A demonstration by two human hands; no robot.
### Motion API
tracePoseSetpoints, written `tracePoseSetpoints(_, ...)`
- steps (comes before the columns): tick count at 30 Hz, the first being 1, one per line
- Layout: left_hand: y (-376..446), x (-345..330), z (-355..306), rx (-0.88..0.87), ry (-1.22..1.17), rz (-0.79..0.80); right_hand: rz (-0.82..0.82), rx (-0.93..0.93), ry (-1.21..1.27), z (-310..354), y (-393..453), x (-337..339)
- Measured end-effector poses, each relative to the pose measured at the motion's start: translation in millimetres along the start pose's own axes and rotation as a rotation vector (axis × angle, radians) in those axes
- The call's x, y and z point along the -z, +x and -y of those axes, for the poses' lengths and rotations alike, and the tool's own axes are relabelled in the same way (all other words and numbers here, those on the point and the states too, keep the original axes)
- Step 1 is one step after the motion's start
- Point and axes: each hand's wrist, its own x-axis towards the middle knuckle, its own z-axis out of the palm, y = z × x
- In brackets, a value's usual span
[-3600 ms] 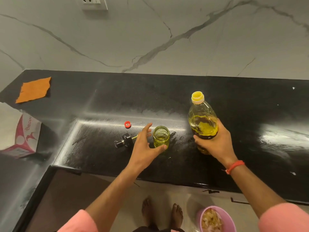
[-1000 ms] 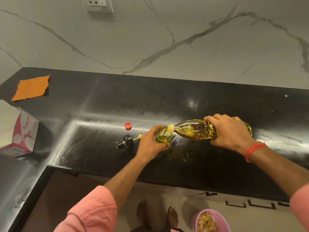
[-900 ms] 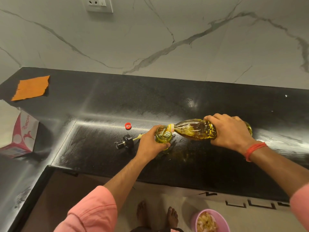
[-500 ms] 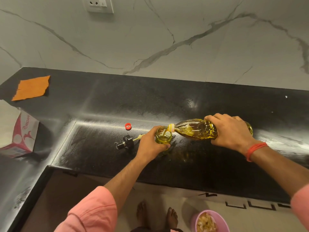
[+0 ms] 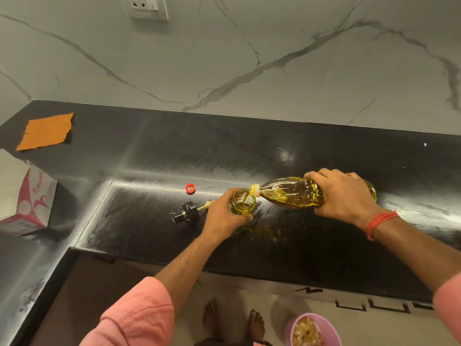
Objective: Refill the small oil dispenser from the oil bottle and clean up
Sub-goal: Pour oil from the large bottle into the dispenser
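Two hands work mid-bench. Left hand (image 5: pixel 224 216) grips the small round glass oil dispenser (image 5: pixel 243 204), upright on the glossy black speckled bench (image 5: pixel 274 245). Right hand (image 5: pixel 345 196) grips the clear plastic oil bottle (image 5: pixel 287 193), tipped sideways, yellow neck over the dispenser mouth, oil streaming in. Black pump head (image 5: pixel 185 213) and red cap (image 5: pixel 190 188) lie just left. Orange cloth (image 5: pixel 45 131) sits in the far left corner. Carton (image 5: pixel 27 203) reads "ORIGAN". Bench right side open.

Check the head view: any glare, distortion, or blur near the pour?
Head view: bright glare streaks the black countertop right of the oil bottle and behind the glass dispenser jar; wide-angle lens bows the counter's edges; pour area reads sharp, with yellow reflections under the bottle.
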Motion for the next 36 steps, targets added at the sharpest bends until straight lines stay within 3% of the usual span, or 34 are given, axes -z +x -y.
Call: tracePoseSetpoints(36,-0.1,-0.5,2.3,0.011,0.017,0.013,0.0,-0.012,-0.025,-2.3,-1.6,6.2)
